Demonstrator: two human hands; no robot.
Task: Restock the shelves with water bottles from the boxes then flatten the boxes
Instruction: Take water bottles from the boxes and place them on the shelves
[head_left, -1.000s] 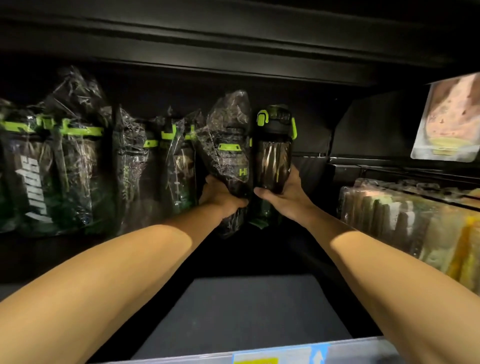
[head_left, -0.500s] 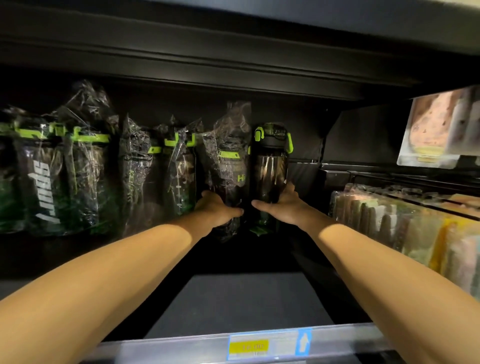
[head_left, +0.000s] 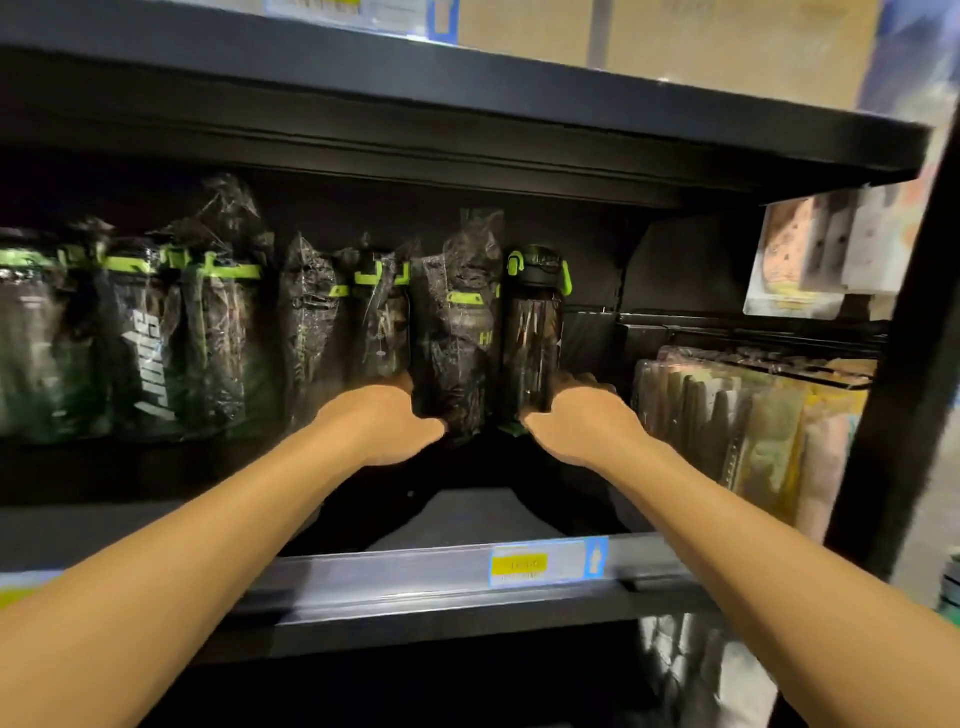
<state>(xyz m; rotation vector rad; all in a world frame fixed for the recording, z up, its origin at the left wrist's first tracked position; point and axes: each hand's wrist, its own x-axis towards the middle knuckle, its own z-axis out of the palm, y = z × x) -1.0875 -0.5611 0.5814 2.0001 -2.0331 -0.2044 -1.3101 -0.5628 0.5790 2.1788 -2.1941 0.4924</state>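
Dark water bottles with lime-green lids stand in a row at the back of a black shelf (head_left: 467, 519). My left hand (head_left: 384, 421) grips the base of a plastic-wrapped bottle (head_left: 460, 332). My right hand (head_left: 576, 415) grips the base of an unwrapped bottle (head_left: 532, 332) just to its right. Both bottles stand upright, side by side. Several more wrapped bottles (head_left: 218, 332) fill the shelf to the left. No boxes are in view.
The shelf's front rail carries a yellow price label (head_left: 540, 564). Clear-packed goods (head_left: 743, 431) stand at the right of the shelf, with a hanging package (head_left: 800, 260) above. A black upright post (head_left: 904, 364) bounds the right side. Another shelf board (head_left: 467, 104) lies overhead.
The camera has pulled back and up, so the shelf rail and the shelf above now show. Both bottles have been pushed back and set upright; my hands still hold their bases.
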